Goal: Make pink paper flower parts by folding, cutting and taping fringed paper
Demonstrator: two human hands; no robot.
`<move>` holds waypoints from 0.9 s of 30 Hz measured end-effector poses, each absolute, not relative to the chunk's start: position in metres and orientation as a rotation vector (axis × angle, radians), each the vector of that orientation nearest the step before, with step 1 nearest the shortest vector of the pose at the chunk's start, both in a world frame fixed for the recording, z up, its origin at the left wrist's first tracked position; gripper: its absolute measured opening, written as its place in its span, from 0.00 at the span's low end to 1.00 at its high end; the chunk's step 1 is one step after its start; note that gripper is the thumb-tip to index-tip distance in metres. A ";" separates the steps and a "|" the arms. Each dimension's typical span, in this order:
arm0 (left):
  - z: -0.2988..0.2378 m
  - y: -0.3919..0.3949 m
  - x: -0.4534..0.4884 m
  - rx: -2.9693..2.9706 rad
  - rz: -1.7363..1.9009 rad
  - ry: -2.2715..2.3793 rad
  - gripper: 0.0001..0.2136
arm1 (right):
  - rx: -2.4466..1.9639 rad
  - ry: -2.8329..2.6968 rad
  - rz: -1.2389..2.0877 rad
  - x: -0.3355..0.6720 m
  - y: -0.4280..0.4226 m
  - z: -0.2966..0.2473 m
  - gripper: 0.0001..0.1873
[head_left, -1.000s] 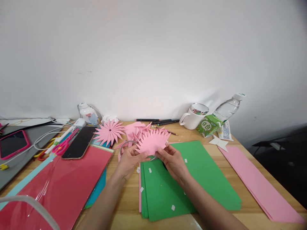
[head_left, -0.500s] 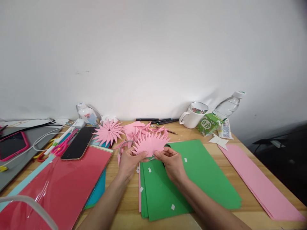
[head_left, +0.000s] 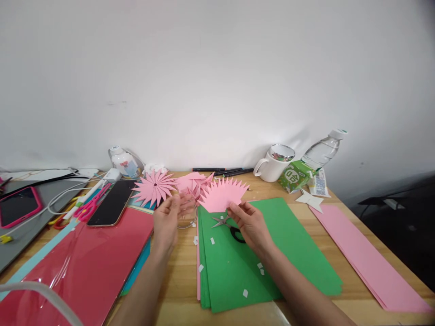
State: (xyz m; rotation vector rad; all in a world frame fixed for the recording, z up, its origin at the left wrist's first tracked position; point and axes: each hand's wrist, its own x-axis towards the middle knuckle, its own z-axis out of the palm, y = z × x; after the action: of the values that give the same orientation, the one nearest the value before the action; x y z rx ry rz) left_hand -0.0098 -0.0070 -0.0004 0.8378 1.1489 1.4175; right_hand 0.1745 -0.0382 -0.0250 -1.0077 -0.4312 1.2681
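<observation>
My right hand [head_left: 249, 224] pinches the lower edge of a pink paper fan with spiky cut points [head_left: 222, 194] and holds it up over the top of the green paper stack [head_left: 292, 253]. My left hand [head_left: 166, 219] is apart from the fan, with its fingers closed on a clear tape ring [head_left: 189, 218] above the wooden table [head_left: 178, 280]. Small scissors with black handles [head_left: 227, 224] lie on the green paper just under my right hand. A finished pink paper flower [head_left: 154, 186] and more pink cut pieces [head_left: 192, 183] lie behind my hands.
A red sheet in plastic [head_left: 84, 267] lies at left, with a dark phone [head_left: 110, 203], pink scissors [head_left: 90, 206] and cables beyond it. At the back stand a white mug [head_left: 273, 168], a green carton [head_left: 294, 176] and a water bottle [head_left: 321, 154]. Pink strips [head_left: 367, 258] lie at right.
My left hand let go of the pink fan and moved left to the tape ring. My right hand lifted the fan alone, which uncovered the scissors on the green paper.
</observation>
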 end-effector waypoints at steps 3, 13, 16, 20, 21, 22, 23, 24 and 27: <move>0.002 -0.002 -0.018 0.796 1.650 1.226 0.19 | -1.025 -0.464 1.298 0.182 -0.035 -0.025 0.20; 0.011 0.000 -0.047 1.571 1.183 1.515 0.06 | -1.220 -0.813 1.624 0.184 -0.038 -0.032 0.25; 0.005 0.003 -0.053 1.884 1.012 1.603 0.11 | -1.242 -0.898 1.645 0.184 -0.038 -0.029 0.24; -0.002 0.010 -0.059 1.936 0.891 1.712 0.08 | -1.188 -1.001 1.686 0.181 -0.039 -0.026 0.22; -0.002 0.012 -0.061 1.930 0.871 1.746 0.08 | -1.177 -1.025 1.698 0.180 -0.039 -0.026 0.22; -0.003 0.014 -0.062 1.937 0.840 1.777 0.08 | -1.170 -1.047 1.711 0.178 -0.039 -0.026 0.21; -0.003 0.015 -0.063 1.950 0.799 1.811 0.09 | -1.167 -1.063 1.724 0.178 -0.040 -0.026 0.21; -0.003 0.017 -0.064 1.967 0.747 1.845 0.10 | -1.168 -1.072 1.735 0.177 -0.040 -0.027 0.21; -0.003 0.020 -0.063 1.988 0.607 1.925 0.12 | -1.180 -1.067 1.758 0.175 -0.042 -0.029 0.21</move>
State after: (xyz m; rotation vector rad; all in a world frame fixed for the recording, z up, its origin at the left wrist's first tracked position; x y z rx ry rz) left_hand -0.0635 0.0198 -0.0031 1.9876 1.9251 0.6070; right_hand 0.1748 -0.0424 -0.0285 -1.1796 -1.0673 1.7583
